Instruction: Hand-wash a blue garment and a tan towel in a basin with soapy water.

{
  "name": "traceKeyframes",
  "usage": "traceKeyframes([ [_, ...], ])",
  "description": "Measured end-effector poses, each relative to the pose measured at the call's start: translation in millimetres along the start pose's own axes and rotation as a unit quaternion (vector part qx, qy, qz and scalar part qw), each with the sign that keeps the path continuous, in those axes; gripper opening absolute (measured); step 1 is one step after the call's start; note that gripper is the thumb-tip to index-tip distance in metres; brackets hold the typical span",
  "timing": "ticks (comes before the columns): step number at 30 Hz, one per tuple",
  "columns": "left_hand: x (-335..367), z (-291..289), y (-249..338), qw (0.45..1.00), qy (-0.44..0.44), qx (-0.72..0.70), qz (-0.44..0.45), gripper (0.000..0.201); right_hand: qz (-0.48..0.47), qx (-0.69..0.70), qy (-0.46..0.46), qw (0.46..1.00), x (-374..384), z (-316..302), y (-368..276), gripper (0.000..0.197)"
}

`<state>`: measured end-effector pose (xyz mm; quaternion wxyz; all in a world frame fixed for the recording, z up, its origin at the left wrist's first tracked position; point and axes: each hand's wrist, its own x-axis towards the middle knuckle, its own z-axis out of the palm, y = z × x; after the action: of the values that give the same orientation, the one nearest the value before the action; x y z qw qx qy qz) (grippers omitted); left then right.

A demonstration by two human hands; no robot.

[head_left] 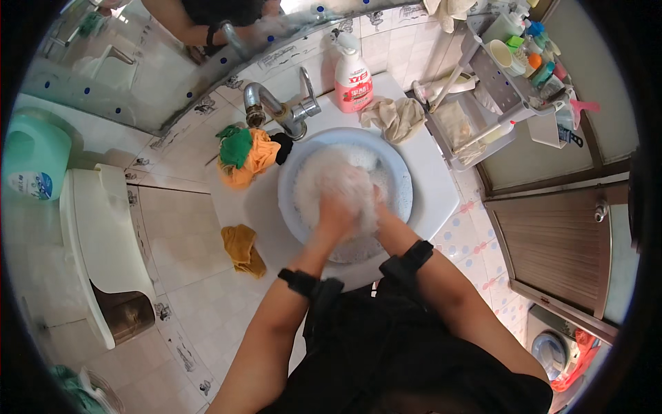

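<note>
A light-blue basin (407,200) stands in the white sink (434,172), filled with water and thick white foam (310,176). Both my hands are in the foam, close together near the basin's middle. My left hand (336,210) is smeared by motion, and suds cover its fingers. Beside it, my right hand (379,210) is also mostly hidden in the foam. Whether anything is held beneath the suds I cannot make out. Black straps with small boxes sit on both my wrists.
A metal faucet (276,110) stands behind the basin, beside a pink-and-white pump bottle (354,79). Green, orange and black cloths (248,155), a brown cloth (243,250) and a beige cloth (396,119) lie around the sink. A grey rack (493,69) holding bottles is at right.
</note>
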<state>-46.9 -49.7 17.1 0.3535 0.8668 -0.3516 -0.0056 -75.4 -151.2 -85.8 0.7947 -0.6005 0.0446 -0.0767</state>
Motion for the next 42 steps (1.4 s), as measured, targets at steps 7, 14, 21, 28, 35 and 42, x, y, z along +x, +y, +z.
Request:
traceKeyframes([
  [7, -1, -1, 33, 0.994, 0.032, -0.097, 0.043, 0.03, 0.009, 0.19, -0.088, 0.978, -3, 3, -15, 0.034],
  [14, 2, -20, -42, 0.971, -0.146, 0.18, -0.06, 0.038, 0.143, -0.113, 0.096, 0.979, -24, -6, -71, 0.041],
  [21, -16, 16, -66, 0.94, -0.29, 0.128, -0.122, 0.039, 0.361, 0.003, 0.194, 0.912, -14, 3, -36, 0.063],
  [28, 4, -16, 23, 0.995, -0.096, 0.028, -0.003, 0.032, 0.402, 0.425, 0.148, 0.798, -2, 4, -79, 0.053],
  [35, -9, -4, 45, 0.986, 0.154, -0.059, -0.027, 0.032, -0.036, 0.109, -0.088, 0.989, -8, 22, -63, 0.022],
  [42, 17, -28, -5, 0.979, -0.109, 0.051, -0.163, 0.027, 0.212, 0.109, 0.18, 0.954, -25, 41, -95, 0.035],
])
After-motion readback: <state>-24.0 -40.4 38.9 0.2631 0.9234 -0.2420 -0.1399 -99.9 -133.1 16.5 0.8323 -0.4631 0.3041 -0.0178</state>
